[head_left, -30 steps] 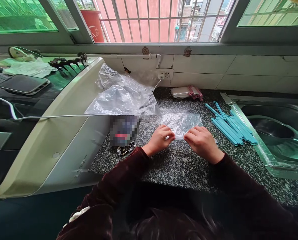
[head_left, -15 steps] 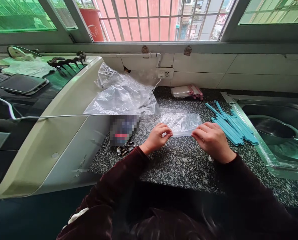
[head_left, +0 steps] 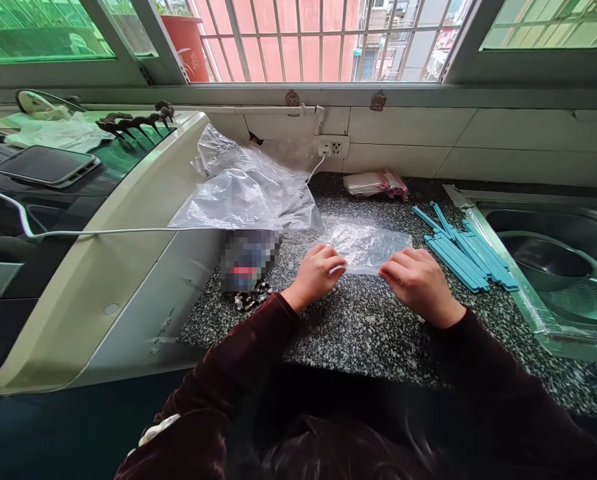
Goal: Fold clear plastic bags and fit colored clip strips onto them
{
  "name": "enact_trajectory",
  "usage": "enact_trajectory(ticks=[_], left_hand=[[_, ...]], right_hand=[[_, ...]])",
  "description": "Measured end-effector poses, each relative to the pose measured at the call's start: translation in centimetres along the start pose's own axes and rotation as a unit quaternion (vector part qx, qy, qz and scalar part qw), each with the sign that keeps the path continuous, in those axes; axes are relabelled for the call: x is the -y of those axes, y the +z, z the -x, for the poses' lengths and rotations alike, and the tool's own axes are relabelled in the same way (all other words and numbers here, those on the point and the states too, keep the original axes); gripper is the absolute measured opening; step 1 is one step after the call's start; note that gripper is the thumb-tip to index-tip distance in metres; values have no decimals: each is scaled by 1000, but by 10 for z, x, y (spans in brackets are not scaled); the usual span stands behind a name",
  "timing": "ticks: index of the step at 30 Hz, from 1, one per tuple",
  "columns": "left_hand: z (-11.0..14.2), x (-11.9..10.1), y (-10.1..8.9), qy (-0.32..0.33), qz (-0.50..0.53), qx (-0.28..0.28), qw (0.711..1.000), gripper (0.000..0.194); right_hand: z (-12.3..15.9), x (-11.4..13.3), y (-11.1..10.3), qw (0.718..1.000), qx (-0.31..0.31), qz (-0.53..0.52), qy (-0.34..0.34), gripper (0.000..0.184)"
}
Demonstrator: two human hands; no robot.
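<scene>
A small clear plastic bag (head_left: pixel 368 245) is stretched flat over the speckled countertop (head_left: pixel 348 327). My left hand (head_left: pixel 319 275) pinches its near left corner between thumb and fingers. At the near right corner, my right hand (head_left: pixel 421 283) grips the edge with curled fingers. Several light-blue flat strips (head_left: pixel 465 250) lie in a loose pile just right of my right hand. A larger crumpled clear plastic bag (head_left: pixel 248 193) rests behind and left of my left hand. Below it sits a pixelated dark object (head_left: pixel 249 260) beside a small heap of tiny black and white pieces (head_left: pixel 252 298).
A packet of pink-edged clear bags (head_left: pixel 375 183) lies by the wall. A metal sink (head_left: pixel 538 220) holding a pan is on the right. To the left stands a pale slanted appliance (head_left: pixel 143 220); a white cable (head_left: pixel 118 233) crosses it towards a wall socket (head_left: pixel 333 147).
My right hand has shifted slightly left along the bag's near edge, and the bag's far right corner now reaches further right. My left hand has barely moved.
</scene>
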State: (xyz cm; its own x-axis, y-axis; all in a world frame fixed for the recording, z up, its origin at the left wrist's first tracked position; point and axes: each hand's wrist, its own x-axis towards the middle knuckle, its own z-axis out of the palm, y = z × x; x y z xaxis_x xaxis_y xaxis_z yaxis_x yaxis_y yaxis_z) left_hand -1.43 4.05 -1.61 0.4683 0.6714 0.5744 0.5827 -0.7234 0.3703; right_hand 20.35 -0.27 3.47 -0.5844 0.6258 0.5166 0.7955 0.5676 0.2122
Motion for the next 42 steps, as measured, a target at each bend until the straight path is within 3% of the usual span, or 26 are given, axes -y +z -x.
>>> enact_trajectory(ticks=[14, 30, 37, 42], left_hand=[[-2, 1, -9, -27, 113, -21, 993, 10], [-1, 3, -5, -49, 82, 15, 995, 9], [-2, -1, -5, -16, 92, 0, 996, 7], [-3, -1, -8, -25, 114, 1, 993, 12]], right_hand=[[2, -9, -6, 998, -37, -44, 31, 20], [1, -7, -4, 998, -28, -50, 24, 23], [1, -1, -1, 997, -23, -76, 13, 22], [1, -2, -2, 990, -58, -121, 47, 14]])
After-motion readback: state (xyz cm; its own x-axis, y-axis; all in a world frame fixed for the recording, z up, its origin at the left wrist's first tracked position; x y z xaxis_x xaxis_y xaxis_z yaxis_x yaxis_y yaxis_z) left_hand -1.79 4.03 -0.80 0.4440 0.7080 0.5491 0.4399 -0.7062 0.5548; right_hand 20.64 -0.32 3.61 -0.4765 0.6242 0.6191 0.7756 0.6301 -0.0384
